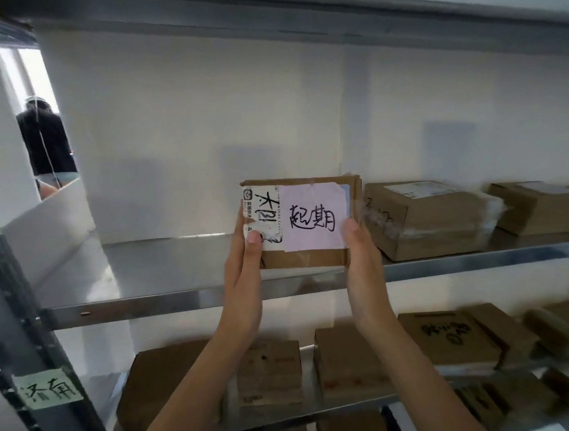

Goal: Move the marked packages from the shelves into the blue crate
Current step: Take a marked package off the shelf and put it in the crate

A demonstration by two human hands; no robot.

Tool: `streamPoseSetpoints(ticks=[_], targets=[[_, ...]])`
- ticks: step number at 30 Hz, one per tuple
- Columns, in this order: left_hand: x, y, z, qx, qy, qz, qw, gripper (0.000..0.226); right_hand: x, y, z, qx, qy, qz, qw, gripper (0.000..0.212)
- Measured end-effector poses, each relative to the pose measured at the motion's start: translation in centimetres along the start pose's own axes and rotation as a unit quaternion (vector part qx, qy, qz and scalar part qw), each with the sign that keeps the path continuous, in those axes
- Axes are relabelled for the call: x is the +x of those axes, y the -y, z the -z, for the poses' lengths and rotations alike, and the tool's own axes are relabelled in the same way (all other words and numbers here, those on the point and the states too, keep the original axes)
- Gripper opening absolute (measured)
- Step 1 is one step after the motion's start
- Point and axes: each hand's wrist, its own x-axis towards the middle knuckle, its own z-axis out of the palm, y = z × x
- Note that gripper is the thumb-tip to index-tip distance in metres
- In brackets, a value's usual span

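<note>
A flat brown cardboard package [305,258] is held upright above the front edge of the upper shelf [183,299]. A pink note with black handwritten characters [312,221] covers its face, next to a white shipping label. My left hand [245,274] grips its left edge with the thumb on the label. My right hand [364,267] grips its right edge with the thumb on the pink note. The blue crate is out of sight.
Two brown boxes [428,218] [537,206] lie on the upper shelf to the right. Several cardboard packages [349,361] fill the lower shelf. A green handwritten tag [47,389] sticks to the left upright. A person in dark clothes [45,140] stands far left behind the rack.
</note>
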Motion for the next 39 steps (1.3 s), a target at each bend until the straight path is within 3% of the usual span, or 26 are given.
streamPoseSetpoints(ticks=[4,9,18,23,31,36,39], targets=[[-0.6,1.0,-5.3,-0.035,0.056,0.008,0.998,0.054,-1.2,1.4,4.9,0.019,-0.074,0.020,0.997,0.062],[-2.8,3.3,-13.6,-0.064,0.152,0.052,0.985,0.053,-4.0,2.4,13.4,-0.010,-0.209,0.029,0.977,0.042],[-8.6,7.0,-30.9,-0.095,0.303,0.132,0.939,0.055,-9.0,3.9,29.8,-0.112,-0.405,-0.007,0.908,0.061],[-12.1,8.6,-40.0,-0.104,0.375,0.141,0.910,0.048,-12.1,4.7,38.6,-0.152,-0.453,0.007,0.879,0.042],[-19.4,11.6,-53.8,-0.090,0.432,0.165,0.882,0.020,-18.0,5.6,52.0,-0.207,-0.492,-0.015,0.845,0.040],[-23.9,14.8,-61.0,-0.088,0.487,0.182,0.850,0.038,-21.0,6.0,59.8,-0.226,-0.517,-0.061,0.823,0.038],[-25.4,16.4,-65.8,-0.083,0.516,0.211,0.826,0.030,-21.7,5.7,64.6,-0.231,-0.531,-0.073,0.812,0.038]])
